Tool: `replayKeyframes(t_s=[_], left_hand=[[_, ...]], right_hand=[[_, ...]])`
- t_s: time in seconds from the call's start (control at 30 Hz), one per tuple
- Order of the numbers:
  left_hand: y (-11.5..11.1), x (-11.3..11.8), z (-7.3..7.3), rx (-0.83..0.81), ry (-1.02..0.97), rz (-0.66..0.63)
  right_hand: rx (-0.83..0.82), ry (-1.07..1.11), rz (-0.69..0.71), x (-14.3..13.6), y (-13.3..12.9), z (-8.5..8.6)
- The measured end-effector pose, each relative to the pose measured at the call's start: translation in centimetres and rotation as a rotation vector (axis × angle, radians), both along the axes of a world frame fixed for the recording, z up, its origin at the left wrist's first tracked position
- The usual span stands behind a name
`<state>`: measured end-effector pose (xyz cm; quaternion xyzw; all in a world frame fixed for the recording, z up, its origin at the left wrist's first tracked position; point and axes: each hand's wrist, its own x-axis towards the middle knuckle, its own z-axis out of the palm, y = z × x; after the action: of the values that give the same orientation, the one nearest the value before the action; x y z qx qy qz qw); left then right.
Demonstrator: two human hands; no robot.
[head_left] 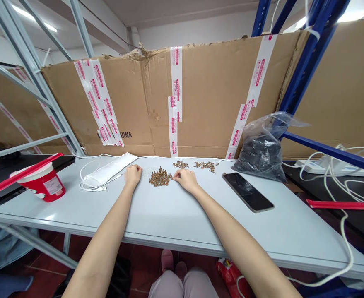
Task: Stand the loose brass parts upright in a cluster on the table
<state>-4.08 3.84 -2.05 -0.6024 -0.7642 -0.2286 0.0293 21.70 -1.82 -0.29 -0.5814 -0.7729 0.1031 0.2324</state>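
Several small brass-coloured parts [159, 178] stand close together on the pale table in the head view. My right hand [185, 179] is at their right edge, its thumb and fingertips pinched at a small brass part. To their left, my left hand [133, 174] rests with its fingers curled together beside small clear pieces [148, 171]; what it holds, if anything, is too small to name. Behind my right hand lie two loose groups of small metal parts, a smaller one [181, 164] and a wider one [206, 165].
A black phone [248, 192] and a plastic bag of dark material [261, 153] are on the right. On the left are a red cup [47, 184], a white pouch [112, 169] and a white cable [90, 187]. A cardboard wall [213, 99] backs the table [169, 215].
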Motion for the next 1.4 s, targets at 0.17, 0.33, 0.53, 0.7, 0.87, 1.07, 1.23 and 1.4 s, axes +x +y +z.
replayKeyframes(t_s=[0.17, 0.33, 0.53, 0.7, 0.87, 1.07, 1.23, 1.4], left_hand=[[-0.1, 0.1, 0.1, -0.002, -0.014, -0.013], [-0.4, 0.2, 0.4, 0.019, -0.029, 0.0], [-0.7, 0.4, 0.6, 0.127, 0.007, -0.024], [-0.8, 0.7, 0.6, 0.16, 0.034, -0.065], [-1.0, 0.8, 0.8, 0.158, 0.044, -0.075], [-1.3, 1.1, 1.2, 0.146, 0.051, -0.083], [-1.4, 1.3, 1.4, 0.153, 0.06, -0.089], [-1.5, 1.5, 1.5, 0.176, 0.078, -0.121]], right_hand=[[0.027, 0.0, 0.022, -0.4, -0.1, -0.1], [0.033, -0.022, -0.047, 1.2, 0.4, 0.2], [0.224, -0.233, -0.195, 4.6, 1.6, -0.7], [0.208, -0.296, -0.112, 4.9, 2.2, -1.5], [0.244, -0.313, -0.103, 4.5, 2.1, -1.2], [0.279, -0.301, -0.119, 4.1, 1.8, -0.5], [0.237, -0.301, -0.155, 3.8, 1.6, 0.0], [0.189, -0.327, -0.077, 3.5, 1.5, 0.3]])
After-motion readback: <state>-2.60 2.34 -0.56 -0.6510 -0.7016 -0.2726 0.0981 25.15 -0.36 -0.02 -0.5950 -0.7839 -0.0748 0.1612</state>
